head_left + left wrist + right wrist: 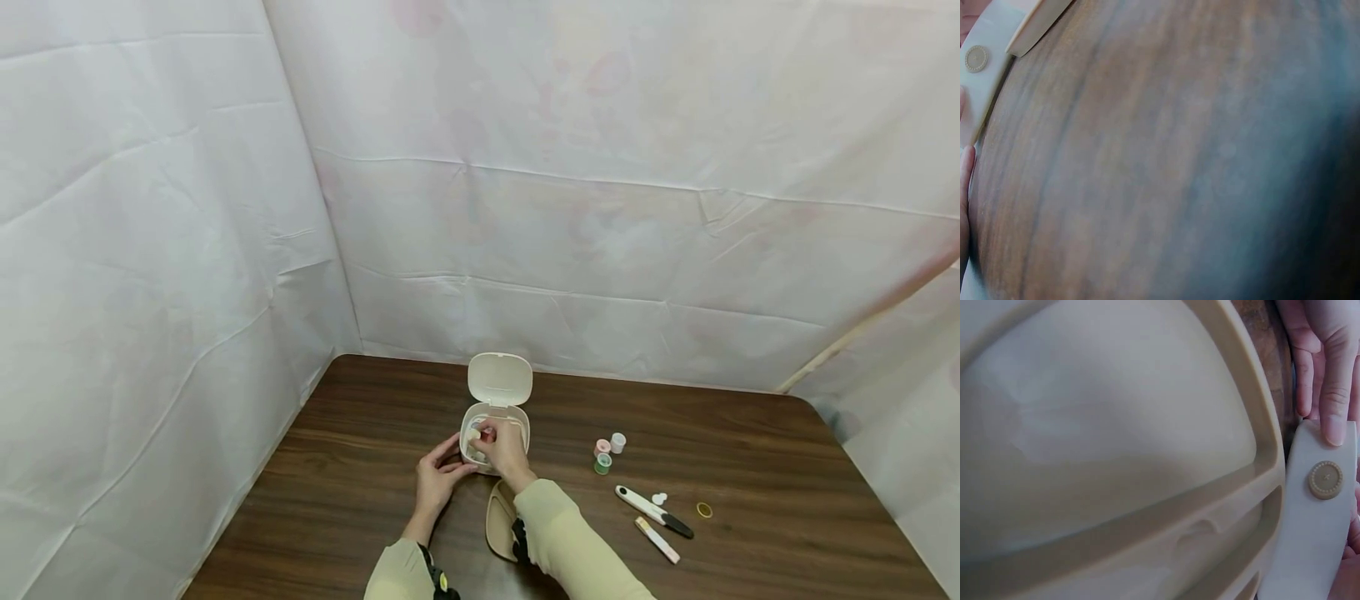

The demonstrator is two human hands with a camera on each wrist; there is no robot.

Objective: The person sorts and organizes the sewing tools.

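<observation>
White cloth (562, 167) hangs behind and beside a dark wood desk (360, 467). The left hand (435, 485), fingers spread and fairly straight, rests against the near left corner of a white box (1310, 550) with its lid (499, 379) raised. The right hand (507, 450) reaches inside, pinching a small pale thing (472, 434).

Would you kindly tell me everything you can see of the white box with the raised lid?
The white box looks like smooth plastic, with rounded corners and a tan, button-like disc on its outer wall. Its rounded lid stands open at the back. It sits upright on the dark wood-look table. The left hand touches its near left corner; the right hand reaches inside, partly hiding its contents.
</observation>
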